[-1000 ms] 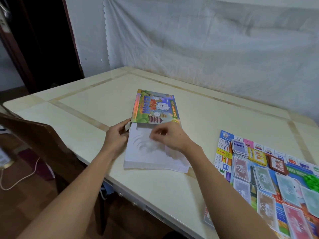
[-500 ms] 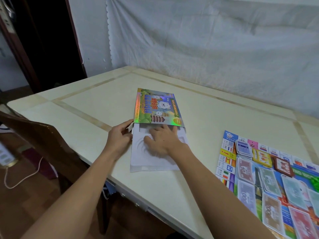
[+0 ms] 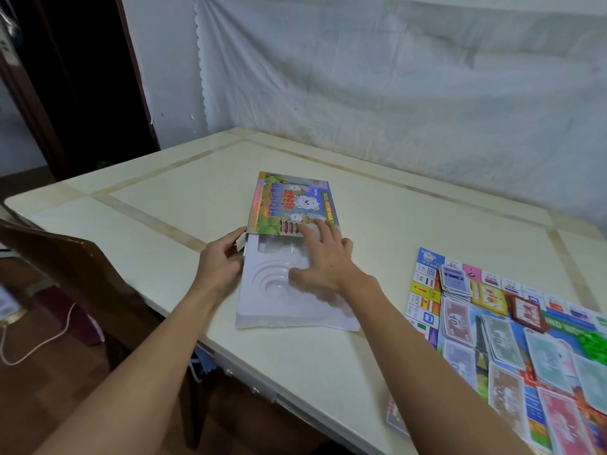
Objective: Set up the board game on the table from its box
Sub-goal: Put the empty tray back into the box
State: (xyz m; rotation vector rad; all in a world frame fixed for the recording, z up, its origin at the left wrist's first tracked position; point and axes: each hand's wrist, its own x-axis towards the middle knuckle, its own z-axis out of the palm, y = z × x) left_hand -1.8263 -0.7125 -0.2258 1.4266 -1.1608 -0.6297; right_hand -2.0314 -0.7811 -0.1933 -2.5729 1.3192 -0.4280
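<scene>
White plastic tray (image 3: 282, 290) half out of box (image 3: 289, 205) on counter (image 3: 164, 218): looks thin, light, flexy. Left hand (image 3: 220, 261) pinches the box mouth; right hand (image 3: 323, 257) lies flat, fingers straight, pressing the tray. Best held by its edges.

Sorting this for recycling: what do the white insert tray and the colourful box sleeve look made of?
White insert tray: likely thin vacuum-formed plastic, glossy, judging by its moulded concentric ridges and recesses. Box sleeve: apparently printed cardboard with a shiny, possibly holographic finish, given the rainbow sheen along its left edge.
</scene>
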